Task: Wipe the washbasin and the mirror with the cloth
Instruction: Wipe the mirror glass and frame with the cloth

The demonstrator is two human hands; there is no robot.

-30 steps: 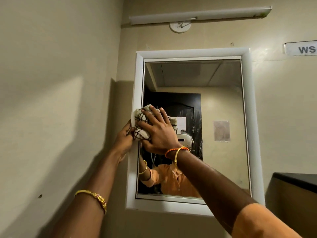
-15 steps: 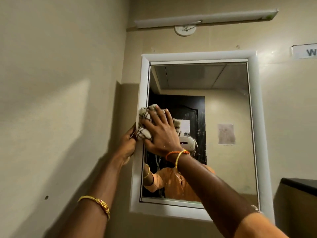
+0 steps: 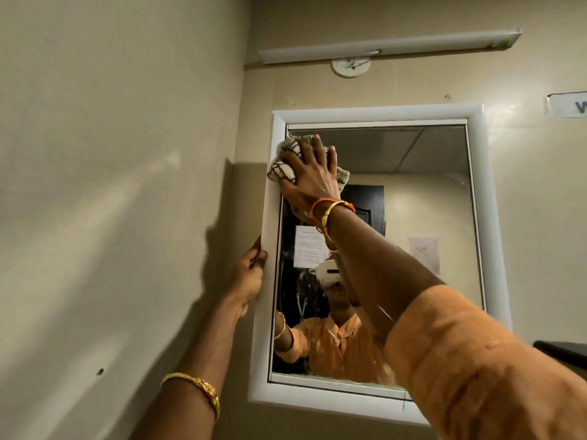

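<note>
The cloth [image 3: 284,165] is a bunched, pale checked rag, pressed against the upper left corner of the mirror [image 3: 413,192], partly lapping onto the white frame [image 3: 374,115] there. It looks soft and light, likely to crumple and shift under the palm, so it seems best handled as it is now: wadded into a pad with the hand spread over the top, pressure coming through the flat of the fingers rather than a pinch. The glass is hard and smooth and judged fragile, and the frame may not be firmly fixed, so firm but even pressure suits it

The right hand [image 3: 309,176] lies over the cloth with its fingers [image 3: 317,147] extended and slightly spread, pointing up toward the top edge of the glass; they press the cloth flat rather than curl round it. The left hand [image 3: 251,274] is lower down, at the outer left edge of the frame, its fingers bent round that edge, gripping it as if to steady the mirror. Both wrists carry bangles, and an orange sleeve covers the right upper arm

Above the mirror a tube light [image 3: 390,47] runs along the wall. The washbasin is not in view, so how far that half of the job stands cannot be told
</note>
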